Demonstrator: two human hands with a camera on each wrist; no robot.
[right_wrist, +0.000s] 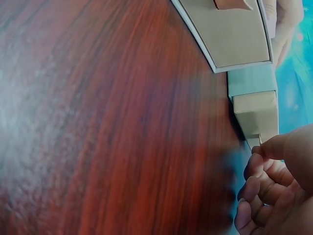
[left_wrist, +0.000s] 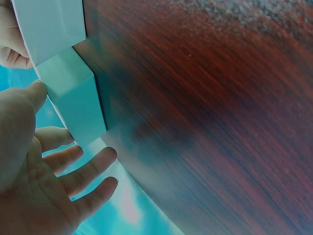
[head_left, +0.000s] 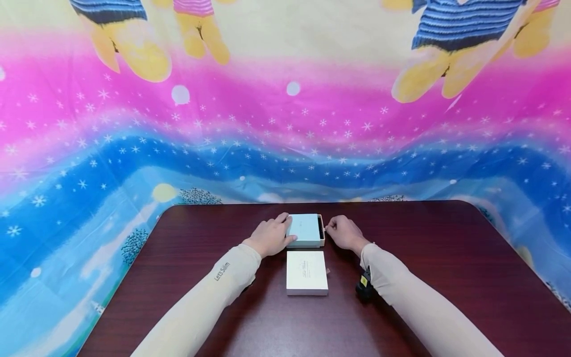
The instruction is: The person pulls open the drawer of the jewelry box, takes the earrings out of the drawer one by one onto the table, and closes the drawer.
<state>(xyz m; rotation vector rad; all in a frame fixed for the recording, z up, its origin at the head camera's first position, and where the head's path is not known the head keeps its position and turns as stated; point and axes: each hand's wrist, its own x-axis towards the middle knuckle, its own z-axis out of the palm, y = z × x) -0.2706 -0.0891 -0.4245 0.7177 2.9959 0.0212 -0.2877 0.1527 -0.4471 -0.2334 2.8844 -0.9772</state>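
Near the worktop [head_left: 424,248]'s far edge, my splayed left hand [head_left: 270,236] touches the pale-blue drawer box [head_left: 304,229] — light, stiff card, I'd judge — while my right hand [head_left: 346,232] pinches its pull tab [right_wrist: 254,142] (likely the best hold).

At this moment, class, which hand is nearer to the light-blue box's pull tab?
Right. The right hand pinches the pull tab at the end of the drawer; the left hand is farther off, holding the opposite end of the light-blue box.
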